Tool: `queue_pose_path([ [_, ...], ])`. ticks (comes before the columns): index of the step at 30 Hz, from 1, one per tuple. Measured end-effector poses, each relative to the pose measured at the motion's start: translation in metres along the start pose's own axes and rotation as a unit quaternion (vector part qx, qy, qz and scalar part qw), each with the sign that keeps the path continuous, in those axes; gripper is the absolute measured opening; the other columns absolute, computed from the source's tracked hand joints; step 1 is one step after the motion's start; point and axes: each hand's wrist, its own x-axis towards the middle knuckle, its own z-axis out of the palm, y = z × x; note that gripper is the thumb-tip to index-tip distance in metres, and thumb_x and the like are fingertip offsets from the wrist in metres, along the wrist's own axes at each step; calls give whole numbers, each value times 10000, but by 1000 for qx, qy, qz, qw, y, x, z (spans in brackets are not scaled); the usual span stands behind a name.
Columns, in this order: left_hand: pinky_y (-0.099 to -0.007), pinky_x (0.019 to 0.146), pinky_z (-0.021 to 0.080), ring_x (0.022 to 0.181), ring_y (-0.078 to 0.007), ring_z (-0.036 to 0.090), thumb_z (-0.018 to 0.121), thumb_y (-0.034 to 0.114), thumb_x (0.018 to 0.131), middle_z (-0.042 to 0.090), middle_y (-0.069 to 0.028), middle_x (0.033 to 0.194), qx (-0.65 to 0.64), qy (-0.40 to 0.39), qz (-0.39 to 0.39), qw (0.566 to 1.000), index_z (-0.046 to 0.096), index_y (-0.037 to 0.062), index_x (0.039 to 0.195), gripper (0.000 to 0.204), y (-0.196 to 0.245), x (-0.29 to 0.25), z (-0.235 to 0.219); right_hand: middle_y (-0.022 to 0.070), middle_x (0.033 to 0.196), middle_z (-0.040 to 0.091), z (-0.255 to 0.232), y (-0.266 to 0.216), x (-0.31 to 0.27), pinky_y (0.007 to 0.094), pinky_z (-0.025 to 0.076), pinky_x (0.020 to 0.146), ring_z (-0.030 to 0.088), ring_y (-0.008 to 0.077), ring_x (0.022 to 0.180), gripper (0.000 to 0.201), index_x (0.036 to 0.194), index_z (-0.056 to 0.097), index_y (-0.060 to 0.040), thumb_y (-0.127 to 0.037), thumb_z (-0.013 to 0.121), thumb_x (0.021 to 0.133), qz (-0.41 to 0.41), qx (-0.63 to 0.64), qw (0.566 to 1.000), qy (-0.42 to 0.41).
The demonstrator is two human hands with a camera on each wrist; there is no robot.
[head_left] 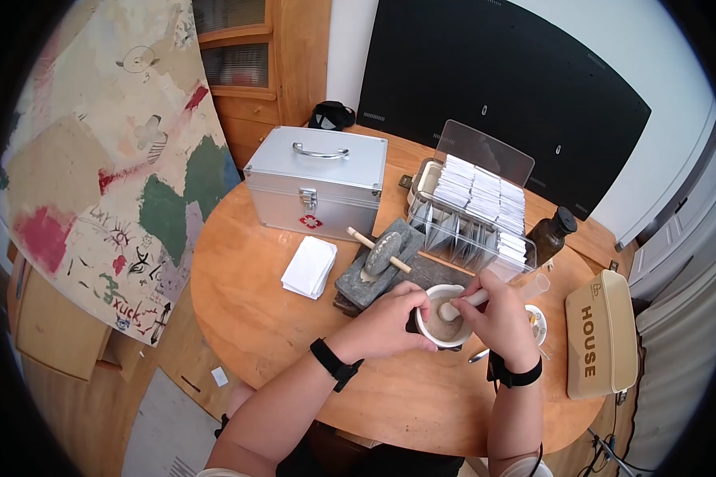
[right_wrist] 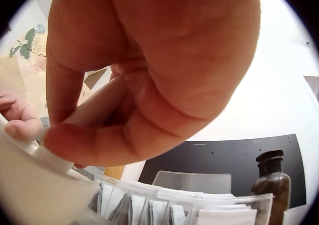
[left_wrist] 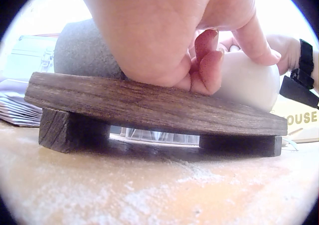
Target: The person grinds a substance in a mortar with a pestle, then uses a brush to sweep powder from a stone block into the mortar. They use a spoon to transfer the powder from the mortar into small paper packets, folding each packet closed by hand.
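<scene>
A white mortar (left_wrist: 251,83) stands on a low dark wooden stand (left_wrist: 154,108), with pale brown powder (head_left: 436,326) inside it. My left hand (head_left: 386,324) holds the mortar from its left side, thumb near the front and fingers at the far rim. In the left wrist view some of its fingers curl just above the wood. My right hand (head_left: 501,318) grips a white pestle (head_left: 451,312) by its handle, fingers and thumb wrapped round it. The pestle leans into the mortar, its head down at the powder; in the right wrist view the mortar wall hides that lower end.
Left of the mortar are a stone grinding wheel (head_left: 385,253) with a wooden axle and white papers (head_left: 309,268). Behind stand a silver case (head_left: 314,187), a clear box of packets (head_left: 473,207) and a brown bottle (head_left: 550,232). A beige HOUSE bin (head_left: 601,334) stands right, beside a small dish (head_left: 538,324).
</scene>
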Motion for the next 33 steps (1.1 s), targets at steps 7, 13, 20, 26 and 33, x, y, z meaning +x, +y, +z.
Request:
queue_pose_path([
  [7, -289, 757, 502, 856, -141, 549, 960, 169, 711, 497, -47, 1160, -3, 7, 19, 1000, 588, 71, 991, 476, -7, 1, 3, 148, 684, 687, -7, -13, -2, 346, 537, 581, 717, 273, 646, 250, 866, 611, -20, -101, 843, 822, 8, 46, 995, -84],
  [13, -294, 751, 500, 850, -145, 545, 959, 176, 713, 493, -46, 1158, 6, 5, 11, 1000, 588, 76, 996, 477, -4, 0, 1, 147, 678, 682, -6, 0, -1, 344, 541, 585, 710, 268, 639, 251, 863, 610, -19, -103, 844, 824, 28, 5, 999, -33],
  [20, -364, 892, 533, 1006, -274, 637, 958, 203, 688, 555, -102, 1127, 6, 2, -7, 1000, 584, 48, 991, 505, 2, 1, -1, 148, 681, 679, 2, -16, -2, 349, 543, 580, 704, 267, 619, 248, 864, 612, -19, -100, 844, 827, -10, 53, 996, -65],
  [26, -294, 751, 501, 862, -146, 548, 961, 166, 708, 493, -46, 1137, 3, 10, 24, 1000, 584, 71, 989, 480, -6, 1, 3, 151, 713, 696, -10, -2, -3, 341, 540, 578, 711, 247, 628, 253, 893, 610, -19, -94, 845, 835, 30, -7, 998, -62],
  [33, -329, 824, 517, 943, -214, 592, 958, 177, 697, 525, -76, 1132, 2, 4, 7, 1000, 585, 59, 991, 489, -2, 1, 0, 133, 666, 687, 7, -7, -2, 320, 529, 560, 703, 235, 604, 230, 876, 617, -17, -77, 834, 828, -46, 63, 997, -13],
])
